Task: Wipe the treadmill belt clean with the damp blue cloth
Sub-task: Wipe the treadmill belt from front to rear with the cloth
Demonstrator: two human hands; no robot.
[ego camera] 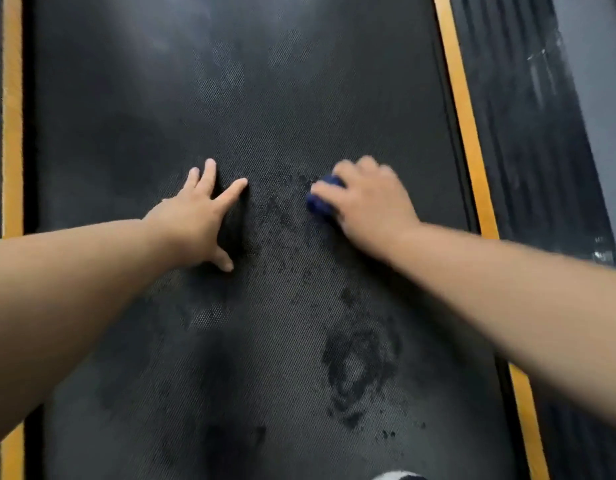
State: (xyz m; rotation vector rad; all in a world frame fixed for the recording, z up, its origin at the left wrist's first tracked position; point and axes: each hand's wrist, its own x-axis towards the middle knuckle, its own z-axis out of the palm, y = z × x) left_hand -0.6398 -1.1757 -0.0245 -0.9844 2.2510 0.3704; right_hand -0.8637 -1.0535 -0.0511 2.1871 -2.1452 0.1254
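From the head camera, the treadmill belt (265, 98) fills nearly the whole view, black and finely dotted. A yellow stripe (12, 133) runs along its left edge and another yellow stripe (465, 116) along its right.

The left hand (202, 216) lies flat on the belt near the middle, fingers straight and spread, grasping nothing. The right hand (368, 202) is towards the right edge and somewhat blurred. It is curled over the blue cloth (322, 199) and presses it onto the belt, and only a bunched corner of the cloth shows past the fingers.

Dark wet blotches (358, 368) mark the belt between the hands and nearer the bottom edge (the largest is a smeared ring). Paler, dusty patches (227, 77) lie further up.
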